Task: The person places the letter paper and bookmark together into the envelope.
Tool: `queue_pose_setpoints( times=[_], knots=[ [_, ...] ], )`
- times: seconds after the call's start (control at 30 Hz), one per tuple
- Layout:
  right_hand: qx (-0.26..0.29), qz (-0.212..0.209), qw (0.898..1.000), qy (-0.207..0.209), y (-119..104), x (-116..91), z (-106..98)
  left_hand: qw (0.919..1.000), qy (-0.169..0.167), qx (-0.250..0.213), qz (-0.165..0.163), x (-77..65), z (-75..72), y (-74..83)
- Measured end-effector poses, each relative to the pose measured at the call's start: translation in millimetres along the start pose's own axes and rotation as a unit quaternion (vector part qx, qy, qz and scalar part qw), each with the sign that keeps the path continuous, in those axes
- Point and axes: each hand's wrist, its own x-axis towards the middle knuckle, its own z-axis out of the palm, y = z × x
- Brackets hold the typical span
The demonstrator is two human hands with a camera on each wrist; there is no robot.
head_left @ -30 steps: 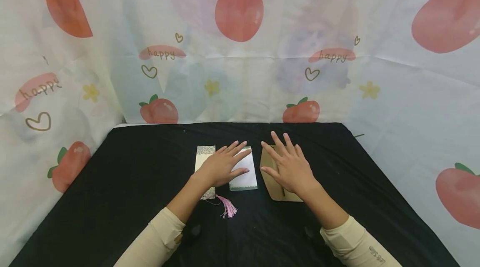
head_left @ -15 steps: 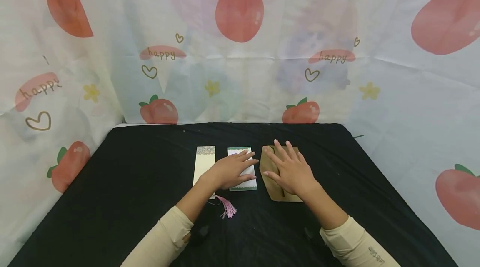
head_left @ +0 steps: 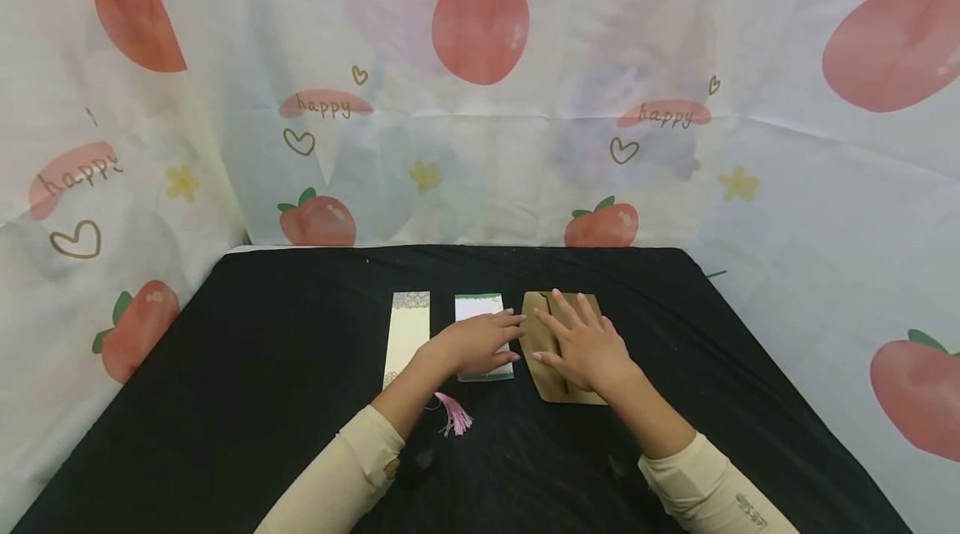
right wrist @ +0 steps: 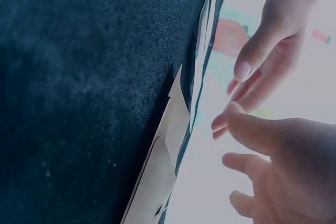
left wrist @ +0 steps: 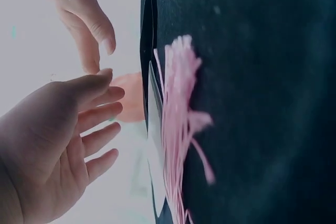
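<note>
Your left hand (head_left: 480,343) and right hand (head_left: 588,348) are bare; you wear a cream left sleeve (head_left: 337,476) and a matching right sleeve (head_left: 701,484) bearing a small, dark, unreadable marking (head_left: 751,511).

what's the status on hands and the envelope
Left hand empty, above white card; right hand empty, hovering over brown envelope. Envelope on black cloth, unheld. Right hand partly hides it in head view.
</note>
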Motion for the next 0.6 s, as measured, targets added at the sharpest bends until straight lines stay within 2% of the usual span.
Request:
queue_pose_setpoints(
  times=[0.17,0.33,0.47,0.6],
  knots=[
    [-0.016,0.011,0.999,-0.03,4,1,5,0.9999,-0.005,0.003,0.012,7.9,0.8,3.2],
    [-0.009,0.032,0.998,-0.06,0,-1,-3,0.9996,-0.013,-0.019,0.015,16.7,2.7,5.7],
    [-0.005,0.049,0.996,-0.073,1,-2,-3,0.9989,-0.029,-0.037,0.009,20.7,0.4,10.3],
    [-0.004,0.051,0.995,-0.084,2,-2,-1,0.9975,-0.043,-0.054,0.017,22.4,0.7,13.0]
  ],
)
